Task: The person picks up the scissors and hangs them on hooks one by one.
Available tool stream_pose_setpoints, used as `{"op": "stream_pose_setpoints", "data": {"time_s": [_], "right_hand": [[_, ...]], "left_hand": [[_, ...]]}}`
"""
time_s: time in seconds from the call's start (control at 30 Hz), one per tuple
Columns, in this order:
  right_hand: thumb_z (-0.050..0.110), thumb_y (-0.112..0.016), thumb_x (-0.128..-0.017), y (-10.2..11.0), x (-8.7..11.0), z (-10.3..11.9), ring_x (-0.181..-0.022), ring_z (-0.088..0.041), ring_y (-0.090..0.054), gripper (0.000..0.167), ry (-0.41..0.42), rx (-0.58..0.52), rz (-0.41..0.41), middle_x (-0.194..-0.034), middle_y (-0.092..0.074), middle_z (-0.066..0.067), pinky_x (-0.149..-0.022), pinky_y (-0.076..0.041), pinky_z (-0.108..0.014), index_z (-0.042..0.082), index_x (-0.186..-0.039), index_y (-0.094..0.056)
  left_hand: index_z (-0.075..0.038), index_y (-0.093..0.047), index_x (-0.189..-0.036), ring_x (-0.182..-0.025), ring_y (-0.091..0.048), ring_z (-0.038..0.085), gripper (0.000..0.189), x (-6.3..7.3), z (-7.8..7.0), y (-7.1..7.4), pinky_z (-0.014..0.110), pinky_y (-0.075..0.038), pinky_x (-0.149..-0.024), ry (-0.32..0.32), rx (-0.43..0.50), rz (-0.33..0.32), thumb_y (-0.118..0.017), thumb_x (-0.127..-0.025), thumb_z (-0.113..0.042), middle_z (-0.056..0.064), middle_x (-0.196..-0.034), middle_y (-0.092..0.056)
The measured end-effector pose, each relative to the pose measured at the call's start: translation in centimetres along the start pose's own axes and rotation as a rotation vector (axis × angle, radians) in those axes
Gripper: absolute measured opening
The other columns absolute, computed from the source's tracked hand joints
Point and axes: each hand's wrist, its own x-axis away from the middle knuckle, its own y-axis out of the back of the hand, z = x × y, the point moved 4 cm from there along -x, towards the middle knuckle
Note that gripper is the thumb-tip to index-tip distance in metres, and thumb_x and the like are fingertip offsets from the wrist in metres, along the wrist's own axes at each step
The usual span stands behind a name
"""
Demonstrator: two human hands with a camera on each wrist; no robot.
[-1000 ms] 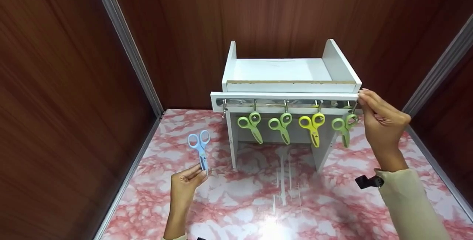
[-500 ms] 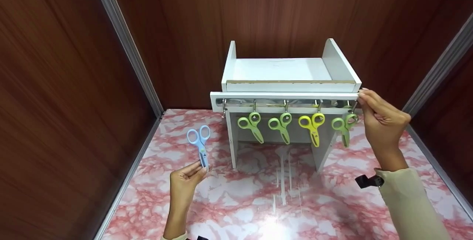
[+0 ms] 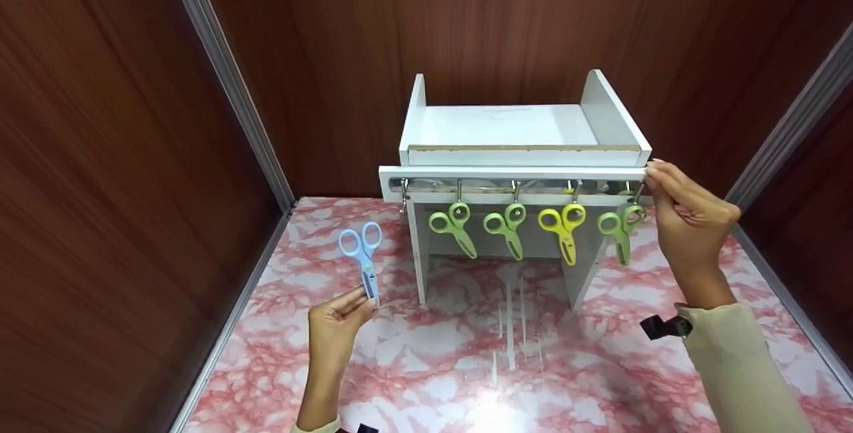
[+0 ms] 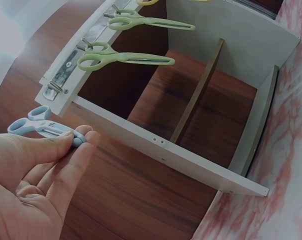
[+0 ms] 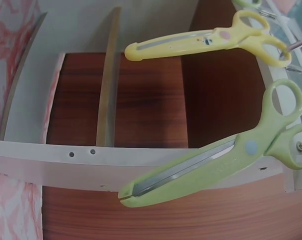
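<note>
Blue scissors (image 3: 366, 260) stand handles-up in my left hand (image 3: 336, 323), whose thumb and fingers pinch the blade end. In the left wrist view their finger loops are close to the bare hook (image 4: 53, 87) at the end of the rail. My right hand (image 3: 696, 213) pinches the right end of the white hook rail (image 3: 520, 172). Along that rail hang green scissors (image 3: 453, 228), more green scissors (image 3: 508, 228), yellow scissors (image 3: 564, 230) and another green pair (image 3: 621, 233), each by a handle loop. The right wrist view shows the yellow and rightmost green scissors up close; the right hand is hidden there.
The rail runs across the front of a white shelf unit (image 3: 616, 110) with raised sides and an opening below. It stands on a pink-and-white marbled table (image 3: 426, 360). Brown wood-grain panels (image 3: 493, 26) surround the table at the back and sides.
My left hand has raised the blue scissors slightly, then shifted them a little to the right. The right hand stays on the rail end, and the hanging scissors have not moved.
</note>
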Motion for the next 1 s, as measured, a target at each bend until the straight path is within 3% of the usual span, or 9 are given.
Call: {"op": "stream_pose_setpoints", "data": {"time_s": [0.43,0.57,0.83,1.0], "right_hand": [[-0.023,-0.078,-0.073,0.0,0.0,0.0,-0.092,-0.036,-0.074,0.022,-0.002,-0.02,0.001,-0.095,-0.074,-0.026,-0.088,-0.061,-0.028,-0.007,-0.088,-0.079],[-0.023,-0.078,-0.073,0.0,0.0,0.1,-0.092,-0.036,-0.074,0.022,0.0,-0.009,0.003,-0.096,-0.074,-0.024,-0.088,-0.061,-0.028,-0.007,-0.088,-0.079],[-0.023,-0.077,-0.074,0.0,0.0,0.2,-0.092,-0.037,-0.074,0.022,0.006,-0.005,0.006,-0.097,-0.074,-0.024,-0.089,-0.061,-0.028,-0.007,-0.089,-0.079],[-0.023,-0.077,-0.074,0.0,0.0,0.2,-0.092,-0.036,-0.074,0.022,0.005,-0.002,0.007,-0.096,-0.075,-0.024,-0.089,-0.061,-0.028,-0.007,-0.088,-0.079]], "left_hand": [[0.017,-0.068,-0.114,-0.09,-0.076,0.025,0.028,-0.4,-0.5,-0.5,0.031,-0.063,-0.081,-0.059,-0.017,0.02,-0.073,-0.089,0.009,0.026,-0.101,-0.073],[0.017,-0.067,-0.115,-0.089,-0.076,0.021,0.028,-0.5,-0.6,-0.8,0.034,-0.063,-0.083,-0.061,0.015,0.04,-0.073,-0.089,0.009,0.028,-0.101,-0.073],[0.017,-0.067,-0.115,-0.093,-0.075,0.032,0.028,-0.6,-1.0,-1.2,0.037,-0.063,-0.083,-0.092,0.041,0.071,-0.072,-0.089,0.008,0.035,-0.104,-0.07],[0.016,-0.067,-0.115,-0.092,-0.076,0.027,0.028,-0.7,-1.1,-1.4,0.036,-0.063,-0.084,-0.1,0.032,0.081,-0.073,-0.089,0.008,0.034,-0.104,-0.07]]}}
